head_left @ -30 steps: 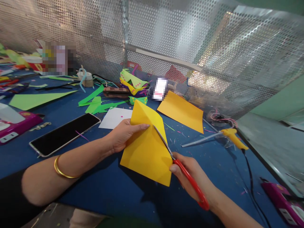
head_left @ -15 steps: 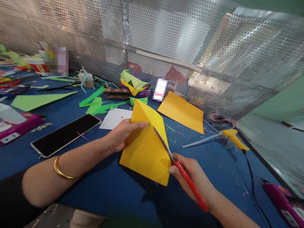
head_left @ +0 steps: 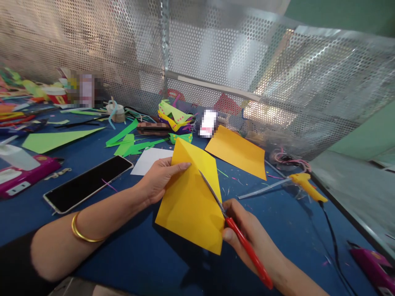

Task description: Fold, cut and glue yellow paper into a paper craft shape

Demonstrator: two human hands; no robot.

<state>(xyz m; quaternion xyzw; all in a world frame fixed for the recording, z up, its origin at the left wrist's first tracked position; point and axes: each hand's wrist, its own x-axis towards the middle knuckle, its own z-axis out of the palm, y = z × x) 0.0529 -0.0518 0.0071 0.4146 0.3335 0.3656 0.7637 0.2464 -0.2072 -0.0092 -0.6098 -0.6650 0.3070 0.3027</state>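
My left hand (head_left: 159,176) pinches a yellow sheet of paper (head_left: 188,201) at its left side, thumb on the near face and the other fingers behind. The sheet is raised off the table and parted along a slanting line from its upper middle. In that line lie the blades of red-handled scissors (head_left: 248,248), their tip near the left thumb. My right hand (head_left: 247,228) is closed around the scissor handles, at the sheet's right edge. Its fingers inside the loops are partly hidden.
An orange sheet (head_left: 239,152) and a white sheet (head_left: 151,160) lie beyond. A black-screened phone (head_left: 89,183) is at left, green paper strips (head_left: 125,144) and paper crowns (head_left: 174,117) behind. At right are a yellow glue gun (head_left: 308,187) with its cord and a purple power strip (head_left: 370,263).
The whole view has shifted, so things sit slightly lower. Both hands keep their holds, and the scissors stay in nearly the same place in the yellow paper.
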